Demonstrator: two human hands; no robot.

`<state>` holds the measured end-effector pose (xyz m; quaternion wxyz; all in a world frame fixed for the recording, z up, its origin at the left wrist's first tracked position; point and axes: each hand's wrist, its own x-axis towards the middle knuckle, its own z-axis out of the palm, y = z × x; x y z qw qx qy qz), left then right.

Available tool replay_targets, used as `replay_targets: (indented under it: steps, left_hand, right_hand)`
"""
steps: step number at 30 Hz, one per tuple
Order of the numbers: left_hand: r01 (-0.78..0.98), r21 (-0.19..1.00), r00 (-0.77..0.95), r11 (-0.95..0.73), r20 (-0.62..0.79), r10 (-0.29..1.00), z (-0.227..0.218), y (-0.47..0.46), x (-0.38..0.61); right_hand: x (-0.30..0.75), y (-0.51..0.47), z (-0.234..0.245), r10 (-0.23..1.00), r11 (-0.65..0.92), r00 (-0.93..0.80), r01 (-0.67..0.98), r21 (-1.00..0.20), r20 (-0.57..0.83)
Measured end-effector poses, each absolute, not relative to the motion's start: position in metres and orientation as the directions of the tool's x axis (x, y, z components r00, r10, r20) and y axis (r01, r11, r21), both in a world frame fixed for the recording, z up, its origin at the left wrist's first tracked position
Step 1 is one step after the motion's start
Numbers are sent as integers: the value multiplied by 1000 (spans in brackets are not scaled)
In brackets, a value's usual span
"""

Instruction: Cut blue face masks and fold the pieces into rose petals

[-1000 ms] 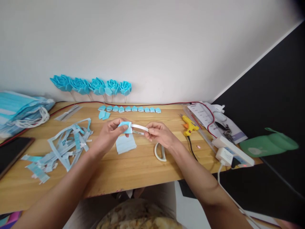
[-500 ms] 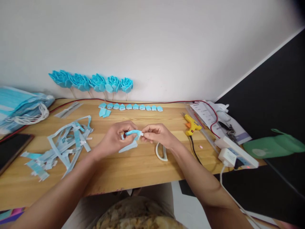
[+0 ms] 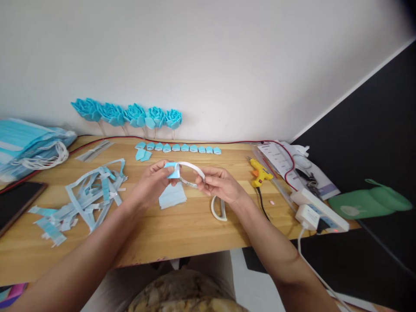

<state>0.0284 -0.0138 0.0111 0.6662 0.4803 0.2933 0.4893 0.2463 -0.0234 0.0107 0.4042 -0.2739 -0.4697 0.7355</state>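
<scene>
My left hand (image 3: 154, 178) is closed on a folded light blue mask-fabric piece (image 3: 172, 170), pinched between thumb and fingers. A thin white ring (image 3: 191, 165) with print on its inner face, resembling a narrow tape roll, reaches from the blue piece to my right hand (image 3: 219, 183). The fingers of that hand are closed around the ring's right side. Under my hands lies a flat pale blue fabric piece (image 3: 173, 196) on the wooden table (image 3: 182, 232). A white D-shaped loop (image 3: 219, 209) rests just below my right hand. Whether tape joins ring and fabric cannot be made out.
Folded blue petals (image 3: 184, 147) line the table's back, behind them blue flowers (image 3: 134, 115) on sticks. Left are fabric scraps (image 3: 105, 190), masks (image 3: 22, 138) and a phone (image 3: 19, 206). Right are a yellow glue gun (image 3: 260, 172), a power strip (image 3: 325, 212) and a green pouch (image 3: 370, 203).
My hands have moved apart, and the white ring between them now shows plainly. The blue piece has turned upright in my left hand, uncovering more of the fabric below.
</scene>
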Motion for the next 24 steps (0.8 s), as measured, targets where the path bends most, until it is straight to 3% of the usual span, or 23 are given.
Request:
replay_targets:
  steps: [16,21,24]
  left_hand:
    - [-410,900,296,147,-21,955,14,-13,32]
    - [-435,898,306,65,80,949,13,-12,29]
    - [-313,949,290,-43,138,947,9,-12,25]
  right_hand:
    - [244,-22,7,832,-242,-554,-398,-885,21]
    - [242,-19,6,887,-212,-462,-397,-893,-5]
    - [244,-18,6,915,-115,-402,-361,-925,44]
